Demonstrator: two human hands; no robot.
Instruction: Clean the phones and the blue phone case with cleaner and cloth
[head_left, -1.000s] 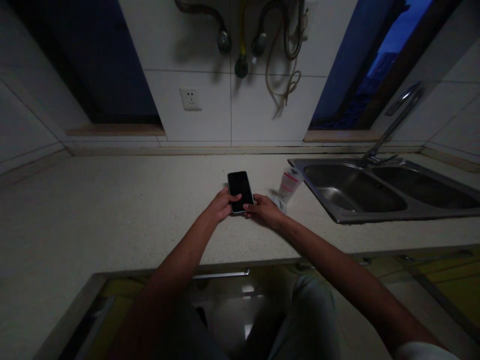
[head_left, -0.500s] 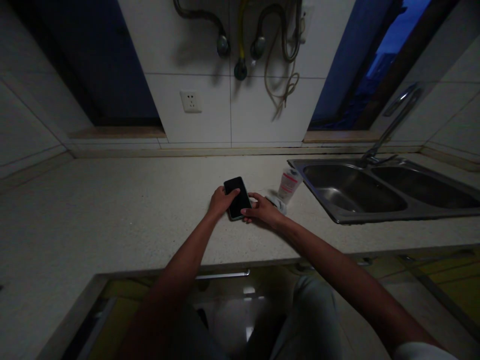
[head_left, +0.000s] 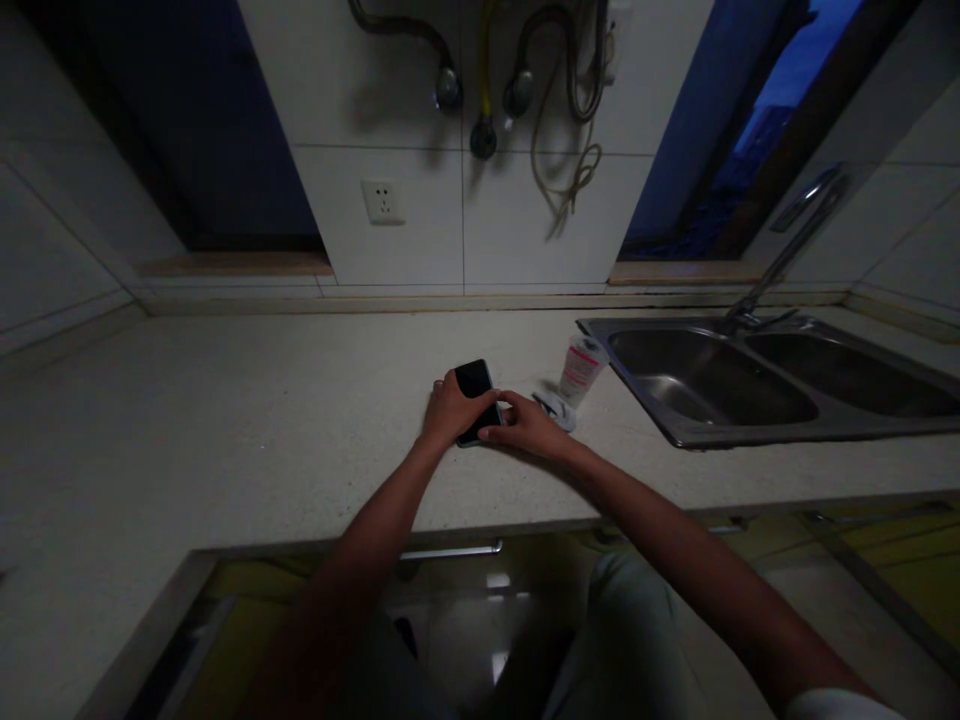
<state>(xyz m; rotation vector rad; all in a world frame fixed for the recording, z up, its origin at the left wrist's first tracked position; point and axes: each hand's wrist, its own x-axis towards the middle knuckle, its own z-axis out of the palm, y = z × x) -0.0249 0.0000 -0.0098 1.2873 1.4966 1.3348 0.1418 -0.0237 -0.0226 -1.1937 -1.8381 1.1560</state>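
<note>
A smartphone (head_left: 474,378) with a dark screen is held between my two hands, just over the pale countertop. My left hand (head_left: 448,412) grips its left side, the thumb stretched across the screen to the right edge. On the other side, my right hand (head_left: 525,424) holds the right edge with the thumb near the lower corner. Whether the phone's bottom touches the counter I cannot tell. Just right of my right hand lies a small whitish, clear-looking item (head_left: 559,412) with a dark part, too dim to name. Beside it stands a clear plastic cup (head_left: 580,370) with pink markings.
To the right is a double steel sink (head_left: 675,436) with a tall faucet (head_left: 806,215). Hoses (head_left: 566,60) and a tied cord (head_left: 574,185) hang on the tiled wall above the counter (head_left: 262,420). A wall socket (head_left: 382,202) sits left of them.
My left thumb has moved right across the screen to the phone's right edge, and that hand now covers more of it. The right hand keeps its hold with slight finger movement.
</note>
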